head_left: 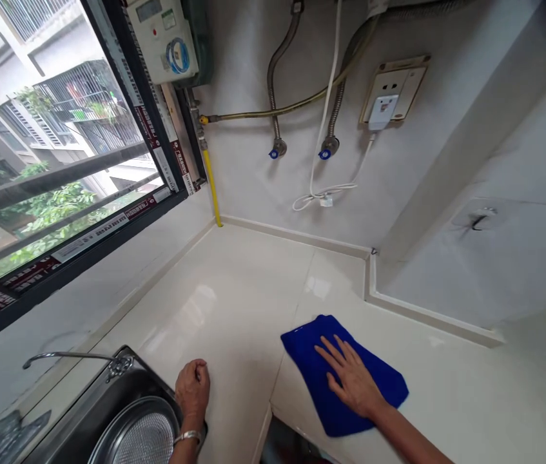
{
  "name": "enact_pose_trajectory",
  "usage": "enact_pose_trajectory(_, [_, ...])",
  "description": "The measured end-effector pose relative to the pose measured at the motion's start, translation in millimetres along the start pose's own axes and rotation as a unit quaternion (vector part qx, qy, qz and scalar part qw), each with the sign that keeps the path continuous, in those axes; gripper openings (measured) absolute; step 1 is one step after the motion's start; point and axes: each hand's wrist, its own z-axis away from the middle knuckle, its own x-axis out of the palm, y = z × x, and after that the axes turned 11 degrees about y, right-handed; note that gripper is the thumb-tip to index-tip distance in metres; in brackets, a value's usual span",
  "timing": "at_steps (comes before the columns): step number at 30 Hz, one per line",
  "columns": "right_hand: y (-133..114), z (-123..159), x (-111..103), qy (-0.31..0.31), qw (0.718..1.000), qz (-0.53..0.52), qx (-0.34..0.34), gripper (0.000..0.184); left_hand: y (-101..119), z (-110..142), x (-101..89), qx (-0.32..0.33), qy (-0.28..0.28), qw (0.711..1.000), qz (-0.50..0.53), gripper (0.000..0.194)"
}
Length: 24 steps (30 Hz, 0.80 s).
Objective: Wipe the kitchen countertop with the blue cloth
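Observation:
A blue cloth (312, 367) lies spread on the cream countertop (248, 290). My right hand (352, 383) rests flat on it, palm down with the fingers spread, pressing on the cloth without gripping it. My left hand (193, 390) is closed in a loose fist on the counter, beside the right rim of the metal sink (127, 351). Nothing shows in that fist. A bracelet (188, 437) circles the left wrist.
At the lower left are a tap (69, 354), a round metal strainer or lid (144, 438) in the sink, and a plastic bag (6, 441). Along the back wall run a yellow pipe (211, 187), a white cable (323, 116) and a socket (393, 90). A dark opening (287, 444) cuts the counter's front.

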Motion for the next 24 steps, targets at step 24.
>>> enact_pose_trajectory(24, [75.4,-251.9,108.4,0.066,0.924,0.126,0.355,0.065,-8.7,9.7,-1.3,0.057,0.016,0.998,0.030,0.024])
